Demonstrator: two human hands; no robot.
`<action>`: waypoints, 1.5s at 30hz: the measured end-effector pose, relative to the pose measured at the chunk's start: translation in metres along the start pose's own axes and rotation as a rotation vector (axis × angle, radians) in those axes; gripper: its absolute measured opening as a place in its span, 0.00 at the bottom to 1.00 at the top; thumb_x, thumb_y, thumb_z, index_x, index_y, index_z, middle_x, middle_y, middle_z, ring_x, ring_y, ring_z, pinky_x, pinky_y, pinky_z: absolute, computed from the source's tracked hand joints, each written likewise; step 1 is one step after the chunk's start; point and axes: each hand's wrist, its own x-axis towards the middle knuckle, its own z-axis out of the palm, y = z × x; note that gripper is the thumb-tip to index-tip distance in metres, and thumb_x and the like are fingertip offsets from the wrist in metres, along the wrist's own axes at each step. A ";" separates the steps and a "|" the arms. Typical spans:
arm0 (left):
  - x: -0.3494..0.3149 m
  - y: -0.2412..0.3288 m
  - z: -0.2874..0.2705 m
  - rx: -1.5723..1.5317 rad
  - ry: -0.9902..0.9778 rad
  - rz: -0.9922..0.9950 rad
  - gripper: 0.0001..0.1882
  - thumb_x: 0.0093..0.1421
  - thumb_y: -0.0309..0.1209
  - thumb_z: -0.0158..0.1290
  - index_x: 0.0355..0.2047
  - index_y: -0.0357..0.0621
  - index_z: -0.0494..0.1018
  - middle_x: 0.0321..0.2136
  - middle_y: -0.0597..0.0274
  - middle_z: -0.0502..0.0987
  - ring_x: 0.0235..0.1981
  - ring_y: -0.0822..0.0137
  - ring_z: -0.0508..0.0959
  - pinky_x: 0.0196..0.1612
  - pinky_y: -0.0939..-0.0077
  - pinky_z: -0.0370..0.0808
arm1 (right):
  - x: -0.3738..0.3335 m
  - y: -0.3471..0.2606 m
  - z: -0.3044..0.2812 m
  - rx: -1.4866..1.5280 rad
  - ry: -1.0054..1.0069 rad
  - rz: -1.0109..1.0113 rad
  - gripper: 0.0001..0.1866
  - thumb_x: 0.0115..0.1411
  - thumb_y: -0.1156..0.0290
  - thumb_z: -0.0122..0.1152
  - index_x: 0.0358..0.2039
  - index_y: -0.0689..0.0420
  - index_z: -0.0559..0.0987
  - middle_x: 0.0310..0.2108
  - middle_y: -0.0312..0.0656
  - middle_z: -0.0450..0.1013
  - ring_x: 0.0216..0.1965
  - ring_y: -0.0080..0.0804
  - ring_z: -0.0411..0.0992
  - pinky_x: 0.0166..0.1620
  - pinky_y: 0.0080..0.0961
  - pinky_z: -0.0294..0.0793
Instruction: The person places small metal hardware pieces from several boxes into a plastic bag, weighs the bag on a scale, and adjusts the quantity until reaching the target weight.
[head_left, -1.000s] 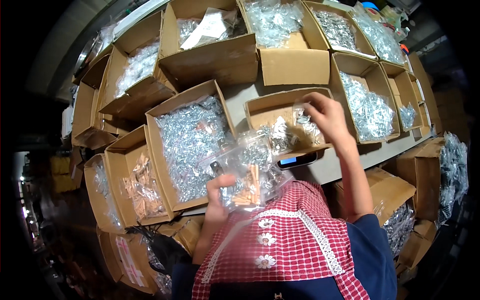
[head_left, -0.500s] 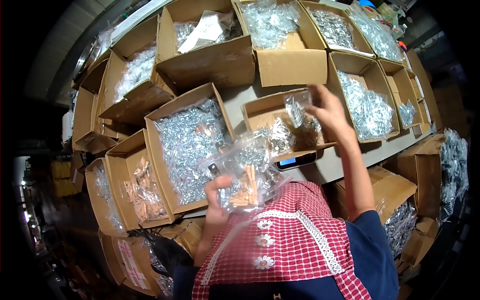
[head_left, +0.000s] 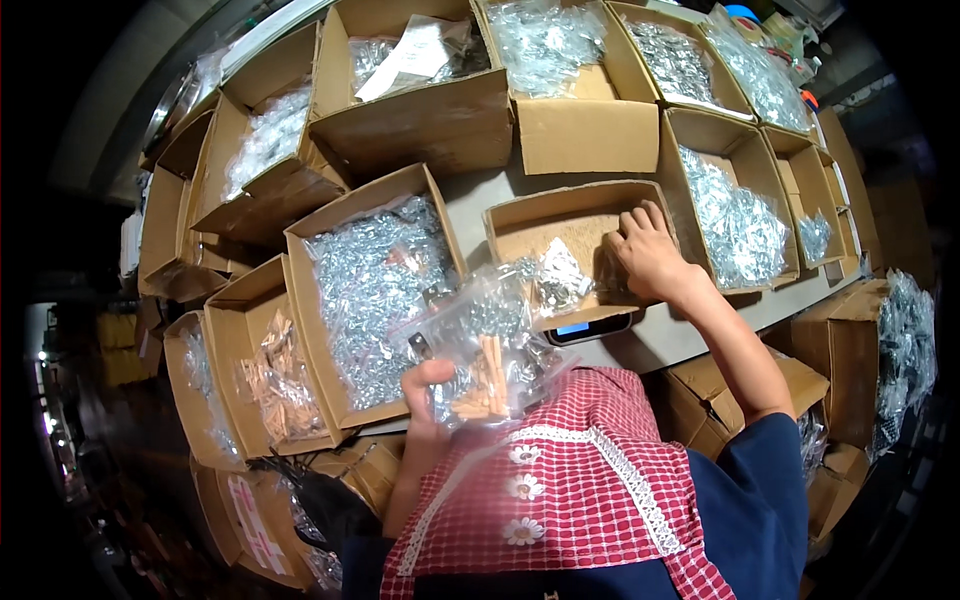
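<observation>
My left hand (head_left: 428, 392) is closed on the edge of a clear plastic bag (head_left: 450, 375), held in front of my apron. Wooden dowels (head_left: 488, 385) and small packs of metal hardware (head_left: 500, 305) show through its film. My right hand (head_left: 645, 250) is down inside a shallow cardboard box (head_left: 572, 208), near its right wall. Its fingers are bent, and whatever they hold is hidden under the hand. Left of it in the same box lies a pile of small bags of metal parts (head_left: 560, 278).
A scale (head_left: 590, 328) with a lit display shows under the shallow box's near edge. Left stand a carton of bagged metal hardware (head_left: 380, 290) and a carton of dowel bags (head_left: 280, 380). Bagged screws (head_left: 735, 215) fill a carton at right. More cartons (head_left: 590, 135) line the back.
My right hand has moved down into the box's right side, and the small bag of screws it held up is out of sight. My left hand keeps its hold on the plastic bag.
</observation>
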 end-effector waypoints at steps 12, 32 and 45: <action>0.008 -0.001 0.009 0.037 0.092 0.012 0.33 0.48 0.35 0.47 0.55 0.33 0.62 0.32 0.41 0.75 0.30 0.56 0.79 0.29 0.68 0.83 | 0.022 0.009 0.025 0.730 0.003 -0.025 0.07 0.41 0.81 0.55 0.25 0.63 0.72 0.26 0.55 0.71 0.34 0.55 0.71 0.38 0.41 0.71; -0.006 -0.005 -0.023 -0.097 0.130 0.009 0.27 0.46 0.35 0.46 0.49 0.38 0.68 0.27 0.47 0.75 0.27 0.56 0.78 0.28 0.70 0.82 | 0.037 0.008 -0.015 0.348 -0.029 -0.006 0.19 0.40 0.72 0.64 0.36 0.61 0.74 0.31 0.48 0.75 0.30 0.47 0.76 0.34 0.38 0.77; -0.006 -0.006 -0.018 -0.065 0.151 0.028 0.30 0.46 0.34 0.46 0.52 0.39 0.64 0.31 0.44 0.74 0.30 0.54 0.78 0.29 0.68 0.82 | 0.057 -0.018 -0.009 0.845 -0.275 -0.141 0.14 0.49 0.71 0.60 0.37 0.62 0.81 0.32 0.56 0.77 0.36 0.50 0.77 0.43 0.39 0.75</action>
